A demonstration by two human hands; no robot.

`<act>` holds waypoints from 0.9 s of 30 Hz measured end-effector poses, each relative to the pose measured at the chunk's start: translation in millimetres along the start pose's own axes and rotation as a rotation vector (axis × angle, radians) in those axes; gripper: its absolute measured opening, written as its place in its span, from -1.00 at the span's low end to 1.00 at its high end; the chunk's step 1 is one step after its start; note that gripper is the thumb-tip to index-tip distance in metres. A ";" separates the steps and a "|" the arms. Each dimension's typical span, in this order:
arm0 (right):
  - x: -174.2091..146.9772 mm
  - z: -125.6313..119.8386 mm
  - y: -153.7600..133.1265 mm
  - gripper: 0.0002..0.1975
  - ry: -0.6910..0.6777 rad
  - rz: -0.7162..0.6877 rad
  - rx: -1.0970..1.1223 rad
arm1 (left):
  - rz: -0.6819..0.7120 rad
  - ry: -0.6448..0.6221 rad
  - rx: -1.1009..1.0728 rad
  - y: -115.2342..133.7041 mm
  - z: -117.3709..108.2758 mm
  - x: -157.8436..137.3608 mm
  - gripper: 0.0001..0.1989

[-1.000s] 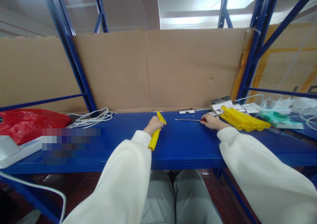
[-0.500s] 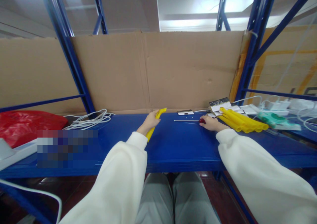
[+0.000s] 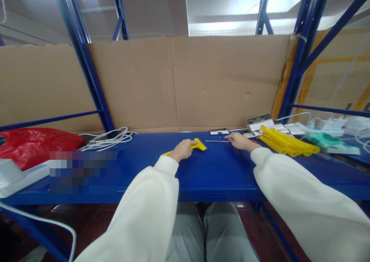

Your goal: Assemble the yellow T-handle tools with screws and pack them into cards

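A yellow scraper point(image 3: 200, 144) is gripped in my left hand point(image 3: 182, 150), its wide head pointing right and the handle end showing behind the hand. My right hand point(image 3: 238, 141) is low over the blue shelf, thumb and index finger brought together at the tabletop beside some tiny pieces. Whatever the fingertips pinch is too small to make out. Under that hand lies a screwdriver point(image 3: 215, 141), its thin shaft pointing left and its red handle mostly covered. A small black-and-white card point(image 3: 219, 131) rests just behind.
Several yellow tubes point(image 3: 289, 141) and packaging cards point(image 3: 260, 122) lie on the right, near a green-and-white packet point(image 3: 329, 140). At left are a red bag point(image 3: 37, 146), coiled white cable point(image 3: 112, 138) and a white power strip point(image 3: 31, 179). A cardboard panel point(image 3: 216, 80) stands behind.
My right hand has left the screwdriver handle and moved left toward the tiny pieces. My left hand has turned the scraper, so its head now points right and lower.
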State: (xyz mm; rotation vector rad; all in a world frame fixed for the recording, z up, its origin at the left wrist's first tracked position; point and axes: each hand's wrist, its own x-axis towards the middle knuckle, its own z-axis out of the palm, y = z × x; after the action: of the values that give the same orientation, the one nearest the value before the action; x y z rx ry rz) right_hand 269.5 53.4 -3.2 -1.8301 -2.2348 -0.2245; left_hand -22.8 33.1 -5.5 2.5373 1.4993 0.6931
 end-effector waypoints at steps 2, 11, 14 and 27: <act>10.2 -2.0 -10.3 -0.51 -0.046 0.039 -0.032 | -0.005 0.005 -0.014 -0.4 0.8 -0.5 -0.50; 32.1 -6.7 -34.1 -0.55 -0.148 0.114 -0.143 | 0.016 -0.002 0.005 -1.1 1.0 -1.2 -0.51; 32.6 -6.4 -35.5 -0.56 -0.138 0.090 -0.156 | 0.046 0.002 0.005 -0.6 1.7 -1.6 -0.50; 37.4 -2.7 -34.7 -0.76 -0.049 0.111 -0.124 | 0.029 -0.003 -0.027 3.9 -0.2 -2.4 -0.52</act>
State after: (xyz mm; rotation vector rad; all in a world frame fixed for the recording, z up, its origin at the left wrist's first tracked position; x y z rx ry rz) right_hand 228.9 80.9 11.2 -2.0378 -2.1874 -0.3066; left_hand -20.7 29.1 -4.8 2.5440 1.4442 0.7081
